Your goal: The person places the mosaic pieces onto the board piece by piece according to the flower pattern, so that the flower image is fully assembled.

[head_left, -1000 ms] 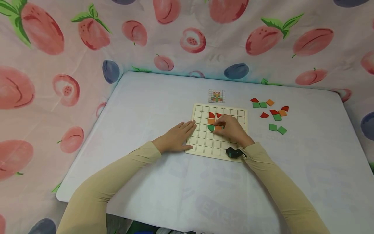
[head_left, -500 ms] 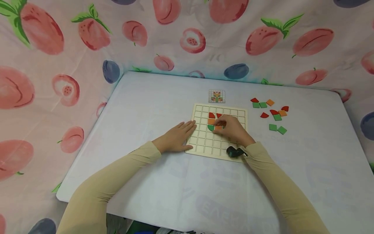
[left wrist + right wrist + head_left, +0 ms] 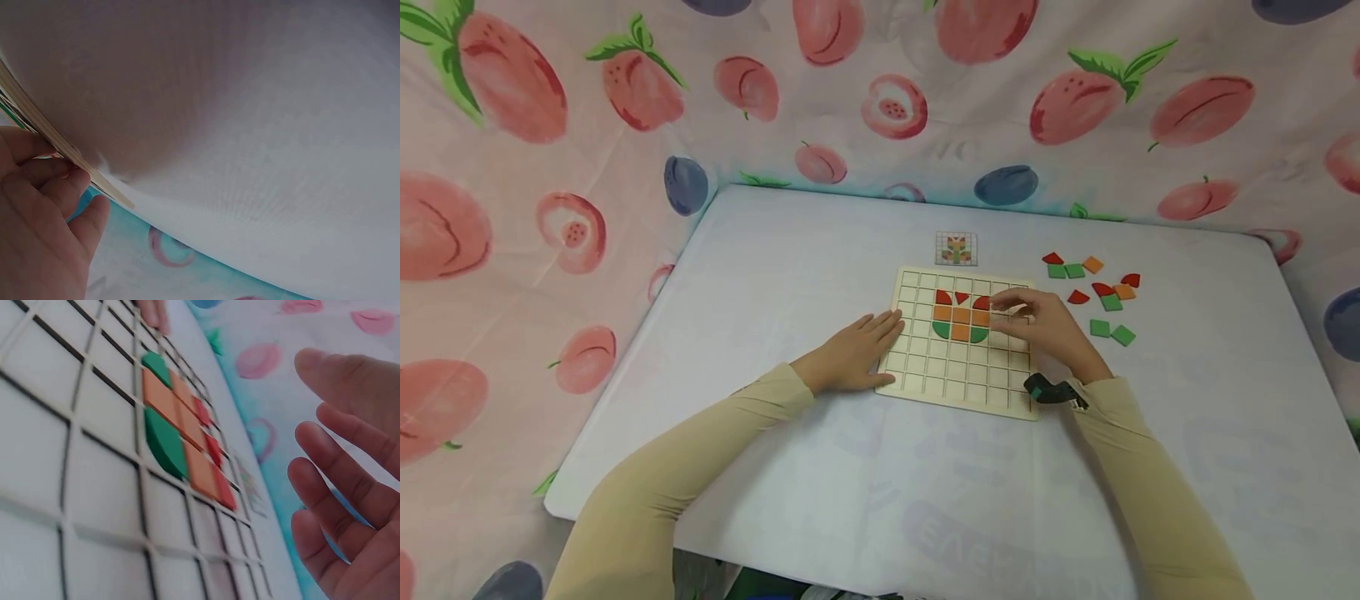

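red triangle (image 3: 962, 297): apex near, long side left-right | left hand (image 3: 853, 354): fingers straight, on board (image 3: 925, 375) | right hand (image 3: 1047, 323): wide, empty

Under the left fingers (image 3: 883, 324), the board (image 3: 917, 358) looks like pale, matt wood, smooth on top. Just beside the right fingers (image 3: 1018, 295), the tiles (image 3: 961, 315) are smooth and evenly coloured. Beyond the fingers, the card (image 3: 957, 248) looks like printed paper, the backdrop (image 3: 962, 108) like printed cloth. Behind the fingers, the sleeves (image 3: 1142, 467) are matt, creased cloth.
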A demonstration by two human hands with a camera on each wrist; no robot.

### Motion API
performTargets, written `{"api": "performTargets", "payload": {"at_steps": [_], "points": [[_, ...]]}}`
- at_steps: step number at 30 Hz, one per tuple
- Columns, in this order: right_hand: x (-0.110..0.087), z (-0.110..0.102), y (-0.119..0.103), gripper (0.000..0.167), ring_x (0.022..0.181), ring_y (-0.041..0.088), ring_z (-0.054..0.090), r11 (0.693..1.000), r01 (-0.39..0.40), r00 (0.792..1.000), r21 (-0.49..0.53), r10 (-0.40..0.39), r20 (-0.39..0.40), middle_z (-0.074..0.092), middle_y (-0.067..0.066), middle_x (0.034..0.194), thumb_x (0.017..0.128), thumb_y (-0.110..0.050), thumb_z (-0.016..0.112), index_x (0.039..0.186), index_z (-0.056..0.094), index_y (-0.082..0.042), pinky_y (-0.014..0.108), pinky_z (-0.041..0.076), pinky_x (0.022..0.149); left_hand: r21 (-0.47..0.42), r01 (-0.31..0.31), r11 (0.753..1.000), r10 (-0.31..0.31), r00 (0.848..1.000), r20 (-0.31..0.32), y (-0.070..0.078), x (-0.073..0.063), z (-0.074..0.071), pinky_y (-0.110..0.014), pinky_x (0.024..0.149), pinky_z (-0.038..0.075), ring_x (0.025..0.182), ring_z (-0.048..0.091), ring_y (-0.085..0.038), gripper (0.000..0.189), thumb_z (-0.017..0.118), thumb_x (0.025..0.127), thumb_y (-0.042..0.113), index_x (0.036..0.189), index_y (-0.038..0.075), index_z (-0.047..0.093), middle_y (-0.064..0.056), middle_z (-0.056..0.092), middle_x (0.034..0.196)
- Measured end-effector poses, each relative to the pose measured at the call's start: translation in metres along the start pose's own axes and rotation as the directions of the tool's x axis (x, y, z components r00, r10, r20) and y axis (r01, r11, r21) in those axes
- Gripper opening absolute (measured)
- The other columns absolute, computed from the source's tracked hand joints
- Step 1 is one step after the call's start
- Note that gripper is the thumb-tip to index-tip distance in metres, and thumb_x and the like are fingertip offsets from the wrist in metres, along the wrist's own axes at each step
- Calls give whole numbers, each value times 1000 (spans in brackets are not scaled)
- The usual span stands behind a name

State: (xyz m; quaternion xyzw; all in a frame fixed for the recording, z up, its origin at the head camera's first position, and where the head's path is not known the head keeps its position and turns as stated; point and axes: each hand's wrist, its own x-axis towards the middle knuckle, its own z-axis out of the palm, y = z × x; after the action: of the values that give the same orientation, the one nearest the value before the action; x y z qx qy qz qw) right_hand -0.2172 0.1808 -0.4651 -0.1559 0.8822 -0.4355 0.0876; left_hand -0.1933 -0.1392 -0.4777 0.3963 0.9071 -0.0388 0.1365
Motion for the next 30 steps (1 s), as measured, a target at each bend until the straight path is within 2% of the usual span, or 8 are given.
{"api": "performTargets", "payload": {"at_steps": [4, 7, 11, 17, 19, 24, 29, 30], "points": [[-14, -19, 5, 37, 103, 26, 58, 999, 7, 998, -37, -10, -66, 65, 15, 115, 84, -16, 71, 117, 62, -2, 24, 46, 87, 2, -1, 1000, 1, 1000, -2, 1, -1, -1, -40, 120, 15, 148, 9, -26, 85, 41, 93, 57, 150, 1, 11, -15, 7, 159], [-24, -34, 10, 37, 101, 9, 56, 997, -21, 992, -69, 12, -124, 64, 14, 115, 83, -18, 71, 116, 63, -2, 9, 42, 80, 6, -6, 1000, 6, 1000, -13, 1, -2, -1, -40, 120, 16, 147, 10, -27, 85, 41, 93, 56, 150, 0, 12, -16, 9, 158], [-37, -51, 19, 36, 95, -10, 49, 997, -46, 980, -68, 32, -195, 64, 11, 112, 82, -16, 73, 112, 64, -1, 7, 43, 78, 4, -11, 1000, 11, 1000, -24, 1, -4, -1, -41, 119, 16, 147, 12, -28, 84, 42, 94, 55, 150, -1, 13, -17, 10, 158], [-60, -74, 37, 34, 92, -7, 52, 994, -83, 962, -73, 61, -265, 60, -24, 97, 82, -17, 73, 112, 65, -3, 3, 42, 75, 1, -15, 1000, 15, 999, -32, 2, -4, -2, -41, 119, 17, 147, 12, -28, 84, 42, 94, 55, 150, -1, 14, -17, 10, 158], [-68, -81, 44, 36, 92, -5, 52, 990, -121, 955, -76, 95, -280, 56, -28, 94, 83, -21, 72, 113, 63, -4, 1, 40, 75, 2, -16, 1000, 16, 999, -33, 2, -4, -2, -41, 119, 17, 147, 13, -28, 84, 42, 94, 55, 150, -1, 14, -17, 11, 158], [-81, -90, 62, 43, 94, -5, 48, 965, -247, 927, -84, 210, -311, 60, -12, 104, 86, -32, 67, 122, 60, -8, -1, 36, 73, 8, -11, 1000, 11, 1000, -29, 1, -3, -2, -41, 119, 17, 147, 12, -28, 84, 42, 94, 55, 150, -1, 14, -17, 10, 158], [-86, -93, 82, 50, 107, 16, 48, 934, -343, 903, -101, 299, -308, 58, 13, 122, 88, -40, 62, 127, 57, -9, 11, 40, 79, 10, -10, 1000, 10, 1000, -29, 1, -3, -2, -41, 119, 16, 147, 12, -28, 84, 42, 94, 55, 150, -1, 14, -17, 10, 158], [-86, -93, 89, 51, 108, 17, 48, 928, -358, 898, -108, 310, -313, 57, 13, 123, 88, -42, 61, 127, 57, -9, 11, 40, 78, 10, -10, 1000, 11, 1000, -29, 1, -3, -2, -41, 120, 16, 147, 12, -28, 84, 42, 94, 55, 150, -1, 14, -16, 10, 158]]}}
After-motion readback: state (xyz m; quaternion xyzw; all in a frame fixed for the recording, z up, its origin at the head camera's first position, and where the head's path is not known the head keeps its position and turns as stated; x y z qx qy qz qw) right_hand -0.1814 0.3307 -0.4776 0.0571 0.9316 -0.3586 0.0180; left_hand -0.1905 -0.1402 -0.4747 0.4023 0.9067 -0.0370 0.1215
